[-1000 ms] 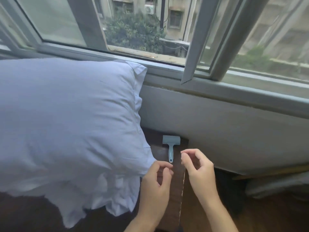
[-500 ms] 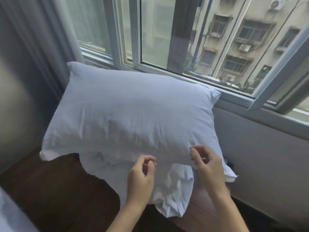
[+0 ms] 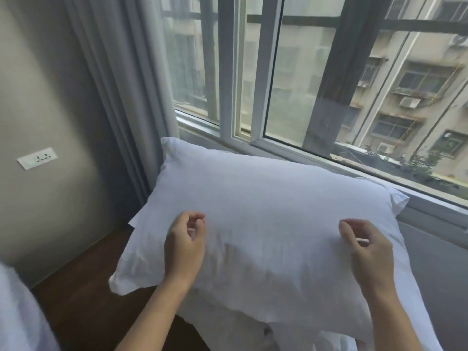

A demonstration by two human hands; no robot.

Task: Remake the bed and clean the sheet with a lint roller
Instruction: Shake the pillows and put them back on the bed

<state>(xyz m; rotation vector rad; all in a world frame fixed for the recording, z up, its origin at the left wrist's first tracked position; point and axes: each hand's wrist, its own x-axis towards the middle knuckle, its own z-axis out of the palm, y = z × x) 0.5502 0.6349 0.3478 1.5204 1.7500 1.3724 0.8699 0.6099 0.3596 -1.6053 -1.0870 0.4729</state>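
By window, pillow [image 3: 266, 224] parked on wood ledge [image 3: 83, 300], off bed. Left hand [image 3: 183, 245], right hand [image 3: 367, 252] hover, fingers curled, pinching nothing. Lint rolling not started, guessing early days.

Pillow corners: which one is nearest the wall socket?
The far-left corner of the pillow, up by the curtain. It sits closest to the wall socket; the other corners lie nearer the camera or toward the window.

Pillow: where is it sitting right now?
In the head view the pillow lies centre frame on the dark wooden ledge under the window, the curtain at its left end, both hands over its near side.
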